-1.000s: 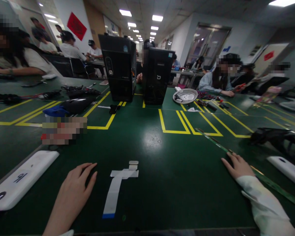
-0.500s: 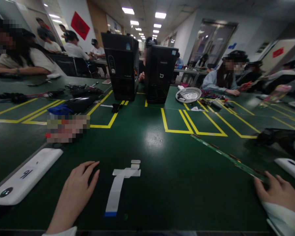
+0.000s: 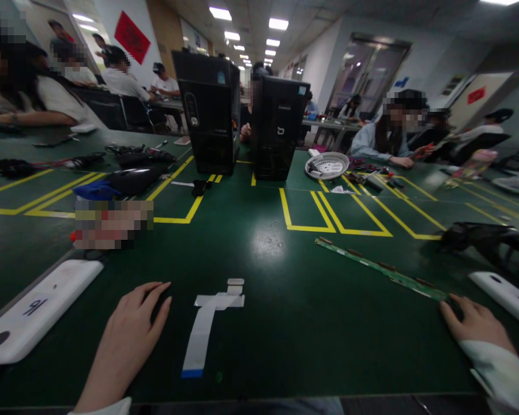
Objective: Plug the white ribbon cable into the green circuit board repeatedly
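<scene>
My left hand [image 3: 130, 331] rests on the green table with its fingers stretched out and the thumb apart, holding nothing. Just right of it lies a white flat ribbon cable [image 3: 202, 331] with a blue end, a crosswise strip and a connector at the far end. At the right, my right hand [image 3: 476, 325] grips the near end of a long, narrow green circuit board [image 3: 380, 268] between thumb and fingers. The board slants away to the left, close to the tabletop; the fingertips are partly hidden.
White numbered devices lie at the left [image 3: 38, 308] and right [image 3: 508, 300]. Two black computer towers [image 3: 205, 115] stand ahead. A white basket [image 3: 326, 166] sits behind yellow tape outlines [image 3: 354, 232]. Black parts [image 3: 493, 242] lie at the right. Other people sit around the tables.
The circuit board has swung to a flatter slant, its far end moving left, with my right hand at its near end. My left hand stays put; the whole view has shifted slightly.
</scene>
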Motion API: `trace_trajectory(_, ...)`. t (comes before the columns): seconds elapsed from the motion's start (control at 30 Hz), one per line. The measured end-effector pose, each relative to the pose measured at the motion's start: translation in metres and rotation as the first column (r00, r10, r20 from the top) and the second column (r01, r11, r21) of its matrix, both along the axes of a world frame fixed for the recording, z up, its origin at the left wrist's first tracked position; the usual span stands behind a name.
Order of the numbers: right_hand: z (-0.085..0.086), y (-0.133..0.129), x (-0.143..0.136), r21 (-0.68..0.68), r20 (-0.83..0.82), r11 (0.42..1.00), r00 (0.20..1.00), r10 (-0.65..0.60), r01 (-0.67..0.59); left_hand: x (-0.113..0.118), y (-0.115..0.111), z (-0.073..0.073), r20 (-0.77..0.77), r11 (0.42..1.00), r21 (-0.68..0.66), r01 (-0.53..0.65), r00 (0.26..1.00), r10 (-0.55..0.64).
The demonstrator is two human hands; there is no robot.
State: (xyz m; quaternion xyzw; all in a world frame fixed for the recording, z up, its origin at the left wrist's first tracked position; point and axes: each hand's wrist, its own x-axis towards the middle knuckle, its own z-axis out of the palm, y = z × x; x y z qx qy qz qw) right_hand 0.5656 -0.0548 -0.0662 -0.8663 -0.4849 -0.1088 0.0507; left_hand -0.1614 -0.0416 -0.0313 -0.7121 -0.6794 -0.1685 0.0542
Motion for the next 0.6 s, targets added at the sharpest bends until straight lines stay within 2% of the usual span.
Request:
trace_trajectory(0.17,0.022,0.034,-0.038,-0.010,-0.041,0.993,0.992,0.119,-0.119,-0.001,0.001,-0.001,-0.003,1.000,-0.011,0.000,1.000,0.000)
trace_trajectory(0.33,0.026,0.068,-0.080,0.052,0.024,0.945,0.947,0.321,-0.321,-0.001,0.002,-0.002,0.003,1.000,-0.010,0.002,1.000,-0.002)
trace_trajectory(0.47,0.020,0.096,-0.119,0.100,0.051,0.863,0.868,0.493,-0.496,-0.003,0.001,-0.003,-0.001,1.000,-0.009,0.007,1.000,-0.007)
trace_trajectory(0.6,0.018,0.118,-0.176,0.162,0.081,0.749,0.765,0.639,-0.643,-0.003,0.000,-0.003,-0.002,1.000,0.000,0.018,1.000,-0.018)
